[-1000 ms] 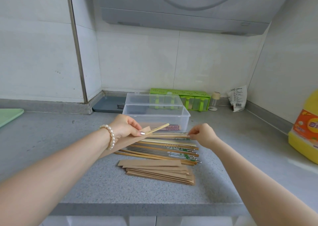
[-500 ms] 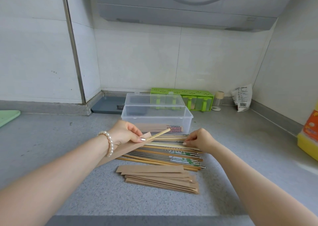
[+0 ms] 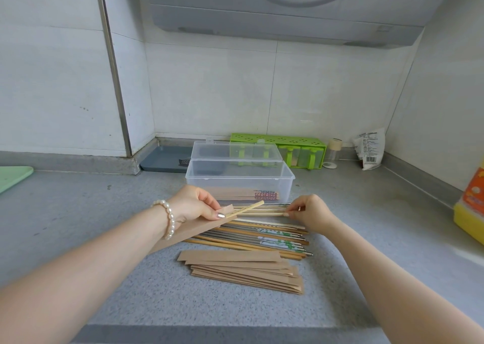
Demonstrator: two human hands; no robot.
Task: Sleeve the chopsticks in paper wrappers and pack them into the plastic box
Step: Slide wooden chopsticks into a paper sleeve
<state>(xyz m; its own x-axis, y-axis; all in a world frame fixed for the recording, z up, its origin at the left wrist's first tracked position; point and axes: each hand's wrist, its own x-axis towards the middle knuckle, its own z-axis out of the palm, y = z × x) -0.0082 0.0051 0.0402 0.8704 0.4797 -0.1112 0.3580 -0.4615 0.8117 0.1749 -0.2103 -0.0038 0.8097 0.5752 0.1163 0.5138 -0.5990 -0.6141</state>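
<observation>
Big grey worktop [image 3: 78, 226] in view, and the clear plastic box [image 3: 239, 180] sits open at its middle, lid tipped back, with sleeved pairs lying flat inside along its length, patterned ends to the right. In front of it the loose chopsticks [image 3: 262, 235] lie in a heap, long axis running left to right, and nearest the person rests the stack of paper wrappers [image 3: 243, 269], same left-right lie. The left hand [image 3: 195, 205] grips a brown wrapper [image 3: 188, 232] that slants down toward the near left, with a pale chopstick [image 3: 245, 209] poking out of its mouth, tip aimed up and to the right. Now the change: the right hand [image 3: 310, 211], which half a second back was pressed low on the heap, has pinched the right end of a second pale chopstick [image 3: 259, 214] between curled fingertips, holding it level, pointing left toward the wrapper's mouth.
</observation>
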